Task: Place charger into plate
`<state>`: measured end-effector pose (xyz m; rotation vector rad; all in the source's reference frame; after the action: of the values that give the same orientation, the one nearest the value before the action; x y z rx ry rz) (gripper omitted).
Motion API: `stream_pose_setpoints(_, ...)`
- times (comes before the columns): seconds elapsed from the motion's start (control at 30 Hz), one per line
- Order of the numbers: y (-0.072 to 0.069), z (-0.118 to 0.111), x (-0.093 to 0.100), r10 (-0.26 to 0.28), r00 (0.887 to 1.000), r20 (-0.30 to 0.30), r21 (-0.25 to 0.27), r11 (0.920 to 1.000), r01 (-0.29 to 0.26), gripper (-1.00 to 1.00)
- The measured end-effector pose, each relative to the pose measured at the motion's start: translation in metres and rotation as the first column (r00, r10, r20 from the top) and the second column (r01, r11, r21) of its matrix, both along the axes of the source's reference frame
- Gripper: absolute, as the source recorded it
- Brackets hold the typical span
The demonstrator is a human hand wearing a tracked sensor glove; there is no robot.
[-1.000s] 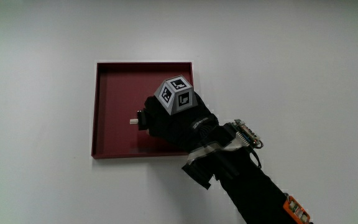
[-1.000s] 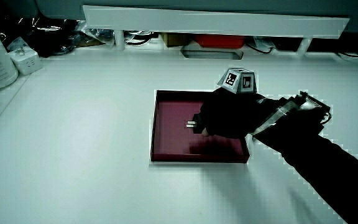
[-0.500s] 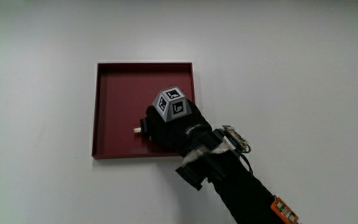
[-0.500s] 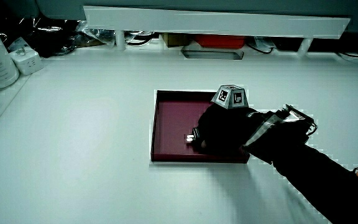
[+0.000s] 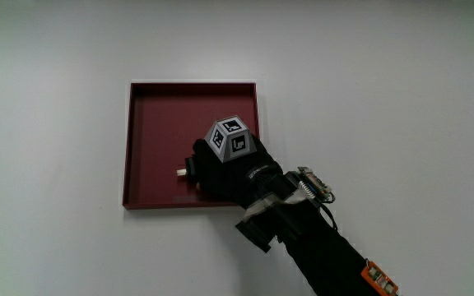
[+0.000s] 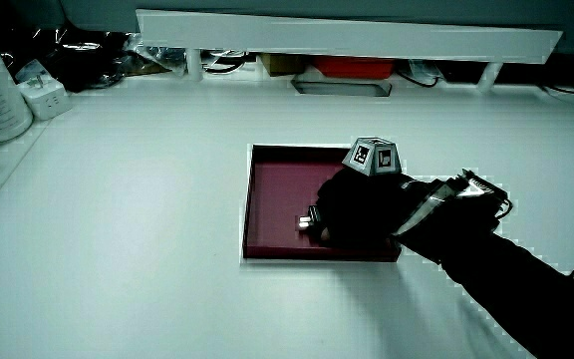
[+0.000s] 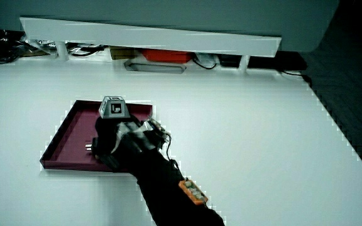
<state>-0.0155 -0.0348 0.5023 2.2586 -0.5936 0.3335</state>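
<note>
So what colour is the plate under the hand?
Dark red plate, seen best in the main view, with the hand over it.

The plate [image 5: 151, 123] lies on the table [image 5: 401, 99], well clear of its edges. The hand [image 5: 229, 168] sits over the plate's part nearer the person, with the charger [image 5: 185, 170] low inside the plate, its prongs [image 6: 304, 223] pointing toward the plate's middle.

The plate [image 5: 151, 123] looks matt dark red plastic, the table [image 5: 48, 123] smooth matt white, the hand [image 5: 229, 168] gloved in black cloth.
</note>
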Motion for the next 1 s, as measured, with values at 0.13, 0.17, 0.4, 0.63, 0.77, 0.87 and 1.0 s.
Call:
stream_pose_setpoints(0.13, -0.002, -0.005, 0.003, 0.002, 1.000, 0.011, 0.007, 1.0000, -0.002, -0.53)
stream_pose_setpoints(0.17, -0.002, -0.009, 0.004, -0.003, 1.000, 0.022, -0.013, 0.9999, 0.004, -0.58)
stream_pose_setpoints(0.4, -0.009, -0.035, 0.027, -0.005, 0.994, 0.106, -0.186, 0.9822, 0.024, -0.95)
stream_pose_setpoints(0.63, -0.010, -0.075, 0.061, 0.014, 0.967, 0.253, -0.253, 0.9660, 0.052, -1.00)
stream_pose_setpoints(0.77, -0.009, -0.109, 0.080, 0.029, 0.964, 0.265, -0.238, 0.9706, 0.036, -1.00)
stream_pose_setpoints(0.87, -0.007, -0.127, 0.091, 0.050, 0.956, 0.291, -0.240, 0.9705, 0.022, -1.00)
stream_pose_setpoints(1.0, -0.005, -0.147, 0.104, 0.040, 0.954, 0.297, -0.200, 0.9797, 0.021, -1.00)
